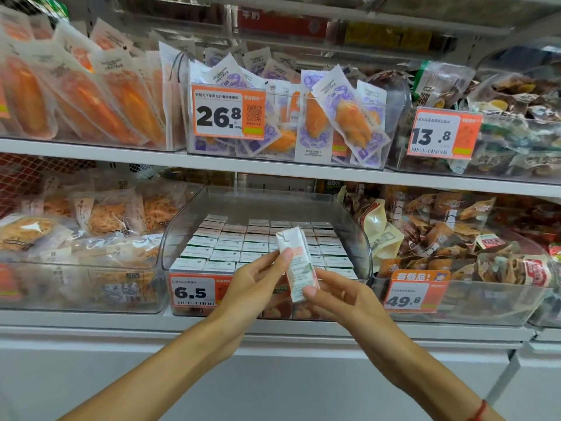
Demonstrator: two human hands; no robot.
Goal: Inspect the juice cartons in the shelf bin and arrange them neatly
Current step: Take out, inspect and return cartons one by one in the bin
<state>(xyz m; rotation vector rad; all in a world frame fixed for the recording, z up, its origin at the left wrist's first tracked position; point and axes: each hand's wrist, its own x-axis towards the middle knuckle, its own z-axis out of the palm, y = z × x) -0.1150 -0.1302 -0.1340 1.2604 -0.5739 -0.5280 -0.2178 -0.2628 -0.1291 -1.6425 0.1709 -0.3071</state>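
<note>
Currently: one small white juice carton with green-and-orange print (296, 262) is held upright, slightly tilted, in front of the clear plastic shelf bin (362, 247).

Left hand (258, 281) pinches its upper left side; right hand (334, 294) pinches the lower right corner. Long axis runs near vertical, top leaning left. Both hands are equally near. Rows of white carton tops (239, 247) lie directly behind. Any gap for this carton is hidden behind it; print is unreadable.

Count: 1 juice carton (296, 262) held up; 2 hands, left (255, 284) and right (340, 296); 4 readable price tags: 26.8 (227, 115), 13.8 (443, 133), 6.5 (194, 290), 49.8 (416, 291). Cartons in clear bin (361, 238): many, not countable.
</note>
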